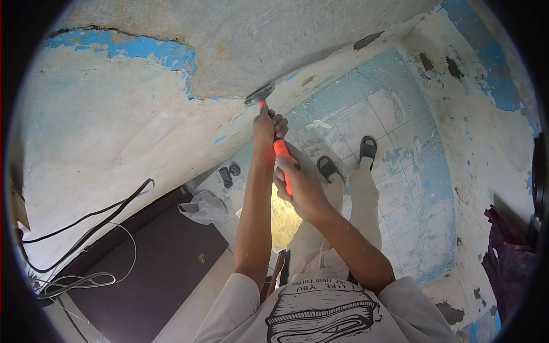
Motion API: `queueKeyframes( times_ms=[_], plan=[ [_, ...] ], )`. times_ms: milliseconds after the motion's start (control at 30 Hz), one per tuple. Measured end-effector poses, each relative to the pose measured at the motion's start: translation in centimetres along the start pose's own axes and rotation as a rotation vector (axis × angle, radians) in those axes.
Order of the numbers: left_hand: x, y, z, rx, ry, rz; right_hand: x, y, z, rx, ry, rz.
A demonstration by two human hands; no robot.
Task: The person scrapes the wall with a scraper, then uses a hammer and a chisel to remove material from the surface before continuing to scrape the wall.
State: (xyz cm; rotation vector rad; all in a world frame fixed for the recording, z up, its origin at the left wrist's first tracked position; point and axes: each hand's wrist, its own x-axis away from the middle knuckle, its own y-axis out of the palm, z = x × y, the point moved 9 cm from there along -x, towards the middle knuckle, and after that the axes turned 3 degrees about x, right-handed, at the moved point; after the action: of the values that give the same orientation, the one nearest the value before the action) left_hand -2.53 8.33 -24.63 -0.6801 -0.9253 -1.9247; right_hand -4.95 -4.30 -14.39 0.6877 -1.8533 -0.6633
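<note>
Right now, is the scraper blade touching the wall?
Touching. The head view shows the scraper blade pressed flat against the wall at the peeling paint edge, no gap visible.

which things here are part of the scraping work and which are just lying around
In use:
- scraper, orange handle, blade against the wall
- left hand gripping the handle high up
- right hand gripping it lower down
- wall with peeling blue paint

Lying about:
- plastic bag on the floor
- cables along the wall
- dark board
- purple cloth at the right edge
</note>
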Motion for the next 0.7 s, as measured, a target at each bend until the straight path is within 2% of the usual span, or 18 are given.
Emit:
queueKeyframes(
  times_ms=[267,367,433,533,700],
  plan=[
    [1.1,0.3,0.2,-0.097,0.058,0.007,0.5,-0.5,0.6,0.049,-0.034,-0.039],
    [0.8,1.0,-0.6,-0.033,0.068,-0.063,0.6,-1.0,-0.3,0.035,-0.07,-0.012],
    [0.1,1.4,-2.3,0.044,0.019,-0.071,0.6,-2.7,-0.7,0.09,-0.025,0.1],
    [-1.2,0.5,-4.4,0.046,-0.015,0.005,-1.0,-4.7,-0.6,0.143,0.024,0.109],
    [-0.3,0.5,-2.9,0.059,0.069,-0.058,-0.4,-3.8,0.3,0.042,0.012,0.056]
  ],
)
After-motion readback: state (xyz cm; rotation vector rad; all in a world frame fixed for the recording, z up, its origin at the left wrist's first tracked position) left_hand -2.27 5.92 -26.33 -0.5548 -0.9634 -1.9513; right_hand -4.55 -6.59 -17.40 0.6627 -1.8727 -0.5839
